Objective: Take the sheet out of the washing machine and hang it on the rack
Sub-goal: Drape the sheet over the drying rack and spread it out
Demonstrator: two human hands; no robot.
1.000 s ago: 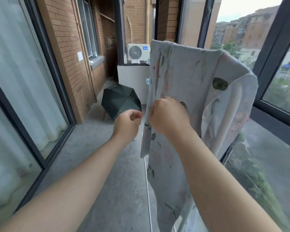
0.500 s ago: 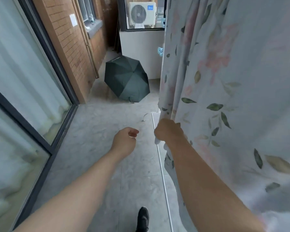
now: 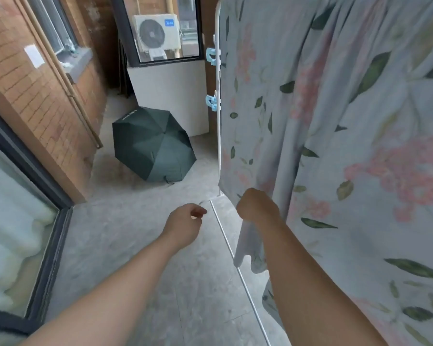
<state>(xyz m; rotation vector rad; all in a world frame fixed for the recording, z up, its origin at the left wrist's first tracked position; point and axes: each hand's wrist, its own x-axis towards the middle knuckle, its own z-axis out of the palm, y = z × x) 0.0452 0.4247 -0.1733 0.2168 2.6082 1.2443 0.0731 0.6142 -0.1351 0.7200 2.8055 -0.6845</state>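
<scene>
A narrow balcony with a grey concrete floor [image 3: 135, 245] runs along a brick wall [image 3: 35, 96], and an open dark green umbrella [image 3: 153, 146] lies on the floor below an air-conditioner unit [image 3: 156, 33]. The floral sheet [image 3: 360, 146] hangs draped over the white rack [image 3: 218, 136] at the right, with two blue clips [image 3: 211, 56] on the rack's upright. The right grip [image 3: 256, 208] is clenched round the sheet's lower edge, and the left grip [image 3: 185, 223] hovers nearby, fingers curled on nothing.

Floral sheet [image 3: 348, 146] hangs draped over the white rack [image 3: 218, 126], falling in folds.
</scene>
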